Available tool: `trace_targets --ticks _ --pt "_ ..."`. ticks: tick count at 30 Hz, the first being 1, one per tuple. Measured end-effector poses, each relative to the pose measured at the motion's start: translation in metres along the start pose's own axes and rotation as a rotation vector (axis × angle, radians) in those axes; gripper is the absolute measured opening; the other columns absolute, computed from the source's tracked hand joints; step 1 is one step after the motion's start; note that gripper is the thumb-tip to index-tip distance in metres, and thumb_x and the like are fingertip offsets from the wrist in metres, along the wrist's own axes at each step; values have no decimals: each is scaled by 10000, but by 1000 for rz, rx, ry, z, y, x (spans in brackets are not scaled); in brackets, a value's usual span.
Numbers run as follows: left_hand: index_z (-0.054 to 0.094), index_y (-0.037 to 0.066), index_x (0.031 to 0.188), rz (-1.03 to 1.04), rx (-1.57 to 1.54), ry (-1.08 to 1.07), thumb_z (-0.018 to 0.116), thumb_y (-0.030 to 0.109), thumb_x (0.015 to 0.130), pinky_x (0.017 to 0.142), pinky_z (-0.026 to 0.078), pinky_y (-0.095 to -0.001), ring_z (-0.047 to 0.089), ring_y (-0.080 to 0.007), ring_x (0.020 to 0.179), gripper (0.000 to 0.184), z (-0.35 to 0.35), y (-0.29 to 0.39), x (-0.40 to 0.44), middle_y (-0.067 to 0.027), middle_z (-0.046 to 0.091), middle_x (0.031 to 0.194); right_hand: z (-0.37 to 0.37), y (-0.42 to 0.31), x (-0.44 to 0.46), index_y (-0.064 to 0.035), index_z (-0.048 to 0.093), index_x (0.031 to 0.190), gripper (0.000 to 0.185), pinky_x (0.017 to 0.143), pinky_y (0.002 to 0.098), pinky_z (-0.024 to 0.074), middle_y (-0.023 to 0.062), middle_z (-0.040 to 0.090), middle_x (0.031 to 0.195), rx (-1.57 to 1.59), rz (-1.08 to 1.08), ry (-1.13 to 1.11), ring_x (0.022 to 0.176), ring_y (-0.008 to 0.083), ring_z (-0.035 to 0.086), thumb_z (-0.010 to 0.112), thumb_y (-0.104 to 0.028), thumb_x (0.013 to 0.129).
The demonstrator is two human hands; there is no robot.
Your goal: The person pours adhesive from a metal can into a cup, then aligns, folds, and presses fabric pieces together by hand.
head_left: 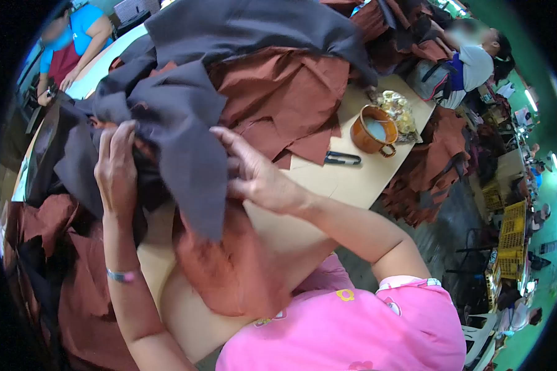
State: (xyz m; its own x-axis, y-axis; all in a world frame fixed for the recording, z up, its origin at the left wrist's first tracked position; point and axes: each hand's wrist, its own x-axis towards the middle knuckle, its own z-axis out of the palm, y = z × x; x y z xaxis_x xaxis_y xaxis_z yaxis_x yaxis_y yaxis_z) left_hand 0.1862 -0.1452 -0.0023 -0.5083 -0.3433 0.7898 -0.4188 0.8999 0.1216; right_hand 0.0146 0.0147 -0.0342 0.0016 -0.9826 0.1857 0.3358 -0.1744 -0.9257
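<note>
My left hand (pixel 116 170) has its fingers curled over a bunched dark grey cloth piece (pixel 195 161), gripping a fold of it. At the right edge of the same cloth is my right hand (pixel 263 179), its fingers apart and touching the fabric; some fingertips are hidden. Below the dark cloth hangs a reddish-brown cloth piece (pixel 232 272), draped over the table edge towards my lap. More brown cloth (pixel 284 99) lies flat beyond my hands, partly under a large dark grey cloth (pixel 254 28).
Thread snips (pixel 343 158) with a black handle lie on the table (pixel 328 191). Near its right edge stand a brown mug (pixel 372 131) and a crumpled clear plastic bag (pixel 399 114). Brown fabric piles (pixel 427 173) hang beyond. Co-workers sit at upper left (pixel 74 43) and upper right (pixel 473 68).
</note>
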Motion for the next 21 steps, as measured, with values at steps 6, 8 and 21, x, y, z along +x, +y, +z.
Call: trace_targets --ticks 6,8,21 --pt "520 44 1139 -135 -87 -309 489 185 896 839 445 -359 574 -309 953 282 22 -11 -15 -160 572 1047 -39 20 -2 -117 207 1382 752 667 213 423 49 501 1008 -467 117 276 816 103 490 553 9 726" --pt "496 45 1177 -246 -192 -330 537 264 873 870 428 -352 565 -315 971 377 11 2 -24 -156 566 1078 -38 13 -14 -163 128 1413 822 576 176 377 26 505 947 -311 139 331 736 62 462 600 -41 752" --pt "469 102 1194 -100 -36 -521 546 -70 740 924 430 -392 459 -346 1132 491 8 33 -91 -123 409 1265 -23 8 -42 -52 -4 1414 852 833 274 456 150 530 1066 -43 152 246 897 171 567 510 94 751"
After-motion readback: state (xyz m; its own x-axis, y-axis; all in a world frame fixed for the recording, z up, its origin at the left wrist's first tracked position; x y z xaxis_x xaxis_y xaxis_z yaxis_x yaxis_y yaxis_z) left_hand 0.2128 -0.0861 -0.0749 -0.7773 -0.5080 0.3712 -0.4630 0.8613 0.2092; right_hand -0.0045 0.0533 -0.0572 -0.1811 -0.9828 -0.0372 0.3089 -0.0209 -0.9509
